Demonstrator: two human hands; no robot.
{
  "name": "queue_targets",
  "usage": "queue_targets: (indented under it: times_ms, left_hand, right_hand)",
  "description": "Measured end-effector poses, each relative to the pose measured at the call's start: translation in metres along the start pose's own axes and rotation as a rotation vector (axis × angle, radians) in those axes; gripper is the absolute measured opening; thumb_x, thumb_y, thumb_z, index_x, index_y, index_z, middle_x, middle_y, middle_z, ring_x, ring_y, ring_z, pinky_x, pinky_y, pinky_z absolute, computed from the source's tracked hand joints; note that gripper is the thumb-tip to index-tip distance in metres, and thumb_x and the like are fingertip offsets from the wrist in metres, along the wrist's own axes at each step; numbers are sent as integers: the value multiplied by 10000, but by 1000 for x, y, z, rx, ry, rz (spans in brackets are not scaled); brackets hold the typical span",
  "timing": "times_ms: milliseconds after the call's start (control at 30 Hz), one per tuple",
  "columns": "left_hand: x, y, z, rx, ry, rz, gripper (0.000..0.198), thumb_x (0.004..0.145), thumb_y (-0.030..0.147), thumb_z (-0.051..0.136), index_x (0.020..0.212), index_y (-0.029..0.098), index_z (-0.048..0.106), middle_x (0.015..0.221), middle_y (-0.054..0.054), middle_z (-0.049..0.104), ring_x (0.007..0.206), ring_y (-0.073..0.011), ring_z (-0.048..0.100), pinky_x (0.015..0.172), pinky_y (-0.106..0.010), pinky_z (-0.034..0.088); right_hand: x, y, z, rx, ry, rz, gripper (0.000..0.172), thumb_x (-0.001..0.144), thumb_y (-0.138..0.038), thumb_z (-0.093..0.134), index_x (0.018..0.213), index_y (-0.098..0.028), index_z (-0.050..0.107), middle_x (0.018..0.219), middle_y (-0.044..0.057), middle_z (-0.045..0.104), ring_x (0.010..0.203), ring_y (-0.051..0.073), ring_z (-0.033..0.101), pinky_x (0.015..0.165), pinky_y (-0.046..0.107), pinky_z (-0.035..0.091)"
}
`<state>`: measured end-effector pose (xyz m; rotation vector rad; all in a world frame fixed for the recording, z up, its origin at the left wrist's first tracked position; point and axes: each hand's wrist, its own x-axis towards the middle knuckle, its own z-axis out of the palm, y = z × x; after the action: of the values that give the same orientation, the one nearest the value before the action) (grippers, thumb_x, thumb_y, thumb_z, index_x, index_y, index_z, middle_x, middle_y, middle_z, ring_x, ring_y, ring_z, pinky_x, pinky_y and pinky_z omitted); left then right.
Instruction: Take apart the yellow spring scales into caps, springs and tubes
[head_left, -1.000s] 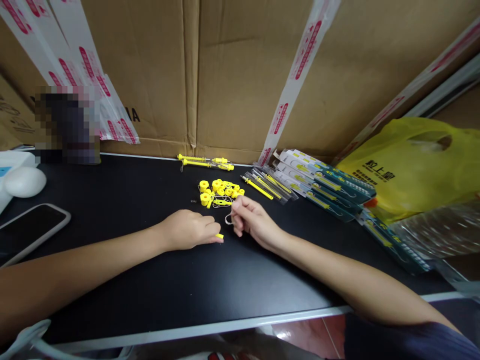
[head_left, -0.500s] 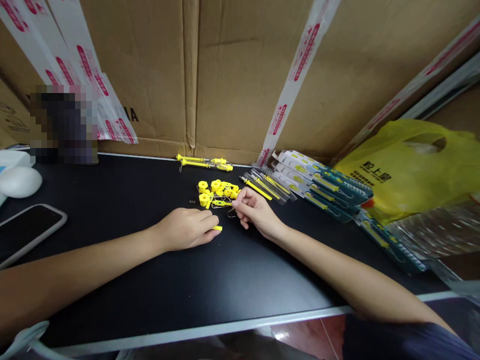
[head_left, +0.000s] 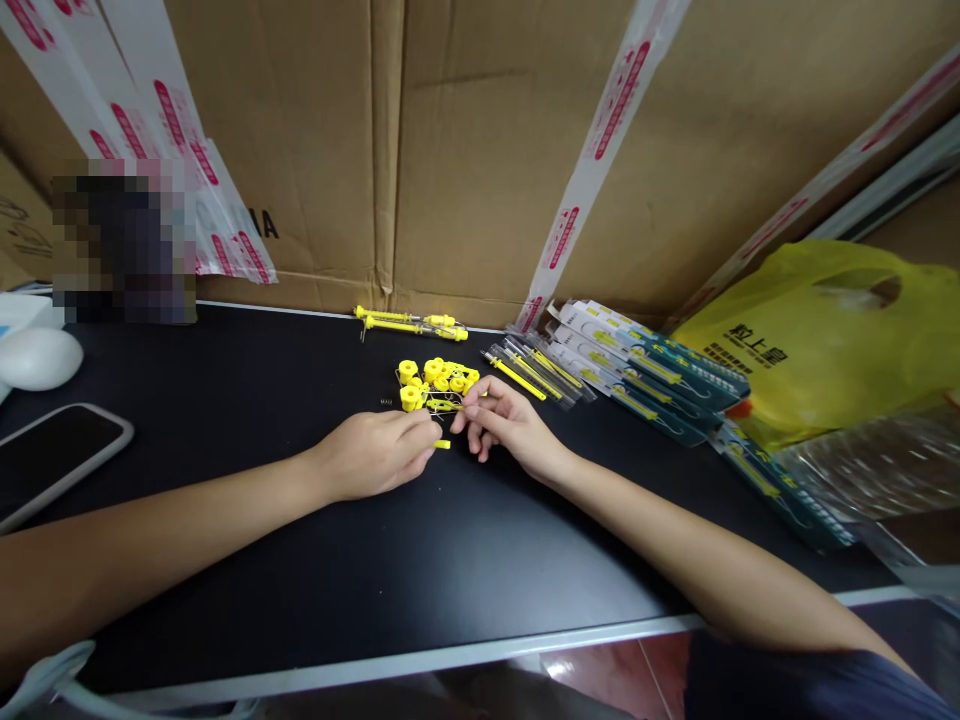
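Observation:
My left hand (head_left: pixel 382 452) is closed in a pinch, with the end of a small yellow plastic piece (head_left: pixel 444 444) sticking out past the fingertips. Just to its right, my right hand (head_left: pixel 511 425) pinches thumb against index finger at the edge of a pile of yellow plastic parts (head_left: pixel 411 398). Whatever sits between those fingertips is too small to make out; thin bent wire shows beside them. Spool-like yellow pieces and wire hooks make up the pile, partly hidden by my right fingers. A small metal spring (head_left: pixel 386 401) lies left of the pile.
Yellow hook tools (head_left: pixel 416 327) lie at the table's back edge. Wrapped yellow tools (head_left: pixel 521 375) and printed cartons (head_left: pixel 637 365) are stacked to the right, beside a yellow plastic bag (head_left: pixel 810 340). A phone (head_left: pixel 56 455) rests at left. Large cardboard boxes (head_left: pixel 300 130) stand behind.
My left hand has moved slightly up and right with the yellow piece, closer to my right hand. My right fingers have shifted a little beside the pile.

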<state>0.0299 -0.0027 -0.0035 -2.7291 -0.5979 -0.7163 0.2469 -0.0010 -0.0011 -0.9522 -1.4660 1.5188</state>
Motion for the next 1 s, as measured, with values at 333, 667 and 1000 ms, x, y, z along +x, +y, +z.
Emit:
queue_targets:
  times_ms: [333, 667, 1000]
  left_hand:
    - [-2, -1, -3, 120, 63, 62, 207, 939, 350, 415, 1004, 233, 572, 725, 37, 595, 619, -93, 584, 549, -212, 389]
    - [-4, -3, 2, 61, 80, 21, 227, 942, 371, 419, 996, 212, 572, 679, 55, 607, 613, -90, 613, 550, -204, 398]
    - [-4, -3, 4, 47, 48, -10, 218, 939, 359, 420, 979, 205, 570, 664, 42, 615, 623, -105, 621, 552, -202, 393]
  right_hand:
    - [1, -1, 0, -8, -1, 35, 255, 788, -309, 622, 985, -187, 516, 1030, 61, 647, 487, 64, 594, 376, 176, 481]
    - [0, -2, 0, 7, 30, 21, 437, 790, -252, 597, 1207, -261, 462, 1077, 41, 608, 516, 63, 589, 390, 183, 500]
    - [0, -1, 0, -41, 12, 20, 238, 797, -309, 602, 994, -194, 534, 958, 24, 604, 498, 53, 567, 387, 177, 480]
